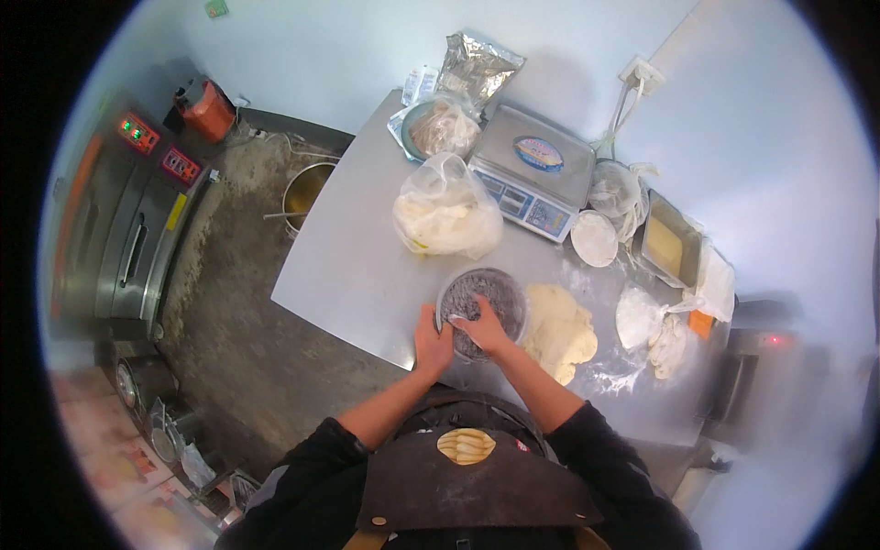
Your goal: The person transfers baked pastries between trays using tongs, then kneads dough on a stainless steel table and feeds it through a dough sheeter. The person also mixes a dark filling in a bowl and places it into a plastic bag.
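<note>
A round bowl (521, 316) stands at the table's near edge, with a dark grey, crumbly mixture (478, 286) inside. My left hand (433, 341) is closed on the bowl's left rim. Reaching in over the near right side, my right hand (484, 328) touches the mixture with thumb and a finger spread apart; its other fingers are partly hidden. Right beside the bowl, a flattened pale dough mass (559, 332) lies on the table. Beyond the bowl sits a clear plastic bag (447, 209) of whitish stuff.
The metal table (344, 266) also carries a digital scale (533, 170), a bowl with a brown bag (445, 128), a silver pouch (478, 69), a rectangular tin (671, 240) and a white bag (637, 316). A pot (307, 192) and an oven (137, 247) are to the left.
</note>
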A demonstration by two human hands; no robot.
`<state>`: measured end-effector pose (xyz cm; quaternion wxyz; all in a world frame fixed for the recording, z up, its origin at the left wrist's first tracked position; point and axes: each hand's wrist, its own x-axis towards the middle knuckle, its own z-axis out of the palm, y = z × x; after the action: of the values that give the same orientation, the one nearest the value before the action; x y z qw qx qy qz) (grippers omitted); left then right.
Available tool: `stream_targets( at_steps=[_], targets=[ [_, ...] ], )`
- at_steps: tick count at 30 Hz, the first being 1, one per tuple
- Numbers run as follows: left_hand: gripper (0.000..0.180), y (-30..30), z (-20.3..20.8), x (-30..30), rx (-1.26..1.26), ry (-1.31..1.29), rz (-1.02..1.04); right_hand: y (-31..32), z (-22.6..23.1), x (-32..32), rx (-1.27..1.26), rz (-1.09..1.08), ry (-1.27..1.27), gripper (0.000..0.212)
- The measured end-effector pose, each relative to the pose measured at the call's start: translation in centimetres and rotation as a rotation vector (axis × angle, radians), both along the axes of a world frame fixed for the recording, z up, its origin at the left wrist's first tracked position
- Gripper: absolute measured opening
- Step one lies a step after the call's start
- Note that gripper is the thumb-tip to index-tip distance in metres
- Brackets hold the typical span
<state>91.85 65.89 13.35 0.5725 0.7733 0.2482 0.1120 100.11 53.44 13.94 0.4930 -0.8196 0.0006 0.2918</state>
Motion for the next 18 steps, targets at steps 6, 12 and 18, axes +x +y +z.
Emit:
stream_targets(
  at_steps=[6,12,18],
  targets=[
    [0.035,-0.9,-0.9,-1.1,-0.007,-0.091,0.002,1.2,-1.2,-0.3,0.684,-0.603,0.482,0.09],
    [0.032,-1.1,-0.6,-0.4,-0.006,-0.097,0.041,-0.3,-0.2,0.2,0.53,-0.65,0.391,0.072],
    [0.03,-0.9,1.4,0.2,-0.113,-0.04,0.056,-2.7,1.7,0.4,-0.101,-0.02,-0.539,0.059]
  ],
)
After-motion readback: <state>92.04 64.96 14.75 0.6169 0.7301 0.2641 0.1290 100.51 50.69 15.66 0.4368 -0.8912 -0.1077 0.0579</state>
